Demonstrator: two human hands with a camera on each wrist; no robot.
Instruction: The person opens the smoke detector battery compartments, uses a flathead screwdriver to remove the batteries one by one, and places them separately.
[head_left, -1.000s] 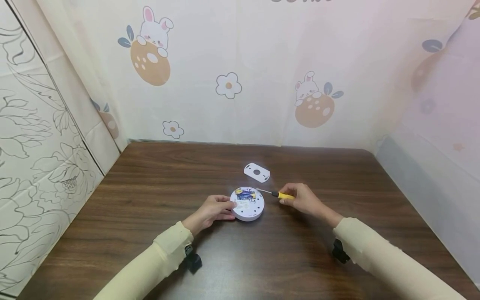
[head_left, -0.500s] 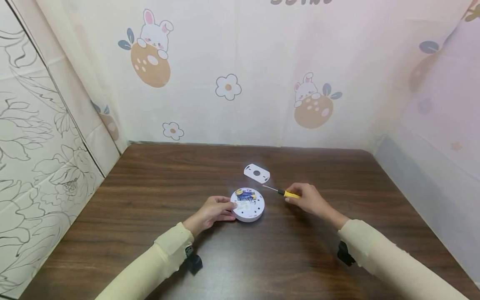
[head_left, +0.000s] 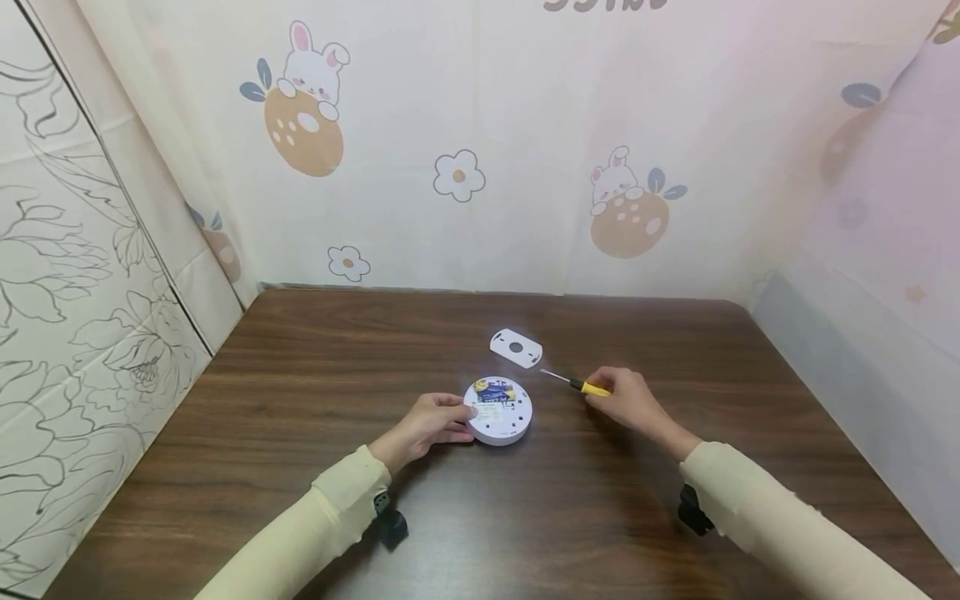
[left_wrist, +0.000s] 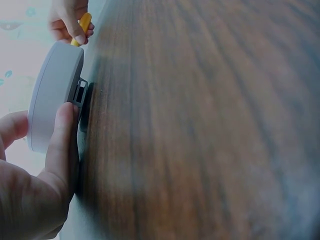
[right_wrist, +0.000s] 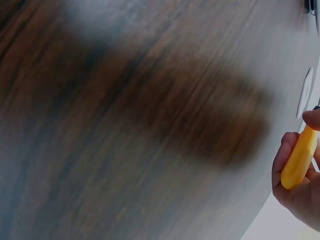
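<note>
Screwdriver (head_left: pixel 576 384) gripped in right hand (head_left: pixel 628 403) has drawn back from the white disc (head_left: pixel 506 423), still held by left hand (head_left: pixel 426 427), so tool work there looks paused.

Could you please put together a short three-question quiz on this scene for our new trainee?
1. Multiple choice: What colour is the handle of the screwdriver held in the right hand?
A) Red and white
B) Yellow and black
C) Blue

2. True or false: The left hand grips the round white device.

3. Short answer: In the head view, where does the flat white plate lie relative to the round white device?

Key:
1. B
2. True
3. On the table, farther back than the device and not touching it.
</note>
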